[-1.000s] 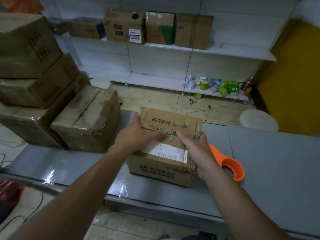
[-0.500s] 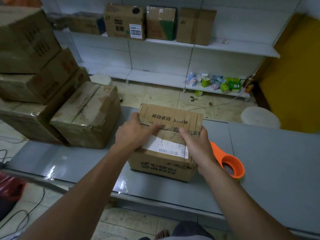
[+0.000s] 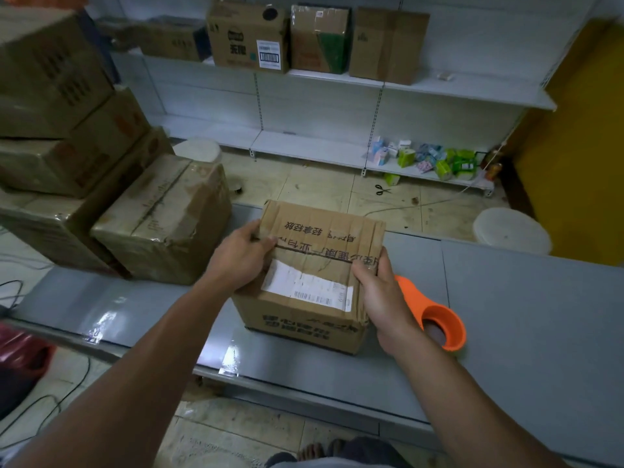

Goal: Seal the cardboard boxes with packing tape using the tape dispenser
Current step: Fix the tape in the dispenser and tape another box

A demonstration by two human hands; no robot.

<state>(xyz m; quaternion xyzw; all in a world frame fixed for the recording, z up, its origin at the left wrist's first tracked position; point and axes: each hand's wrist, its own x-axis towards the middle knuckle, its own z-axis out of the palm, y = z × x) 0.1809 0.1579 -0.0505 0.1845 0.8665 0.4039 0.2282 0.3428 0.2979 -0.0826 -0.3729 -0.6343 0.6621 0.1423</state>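
A small cardboard box [image 3: 320, 238] with a white shipping label stands on the grey table [image 3: 523, 298], its top flaps folded down with a seam across the middle. My left hand [image 3: 241, 256] grips the box's left top edge, thumb on the flap by the seam. My right hand [image 3: 378, 292] grips the right top edge, thumb on the near flap. An orange tape dispenser [image 3: 435, 315] lies on the table just right of the box, partly hidden behind my right hand.
Several taped cardboard boxes [image 3: 162, 221] are stacked at the table's left end. White shelves [image 3: 456, 89] behind hold more boxes and small packets. White stools [image 3: 510, 231] and scissors [image 3: 383, 189] are on the tiled floor beyond the table.
Both hands slid outward from the middle of the top to the box's left and right edges. The dispenser has not moved.
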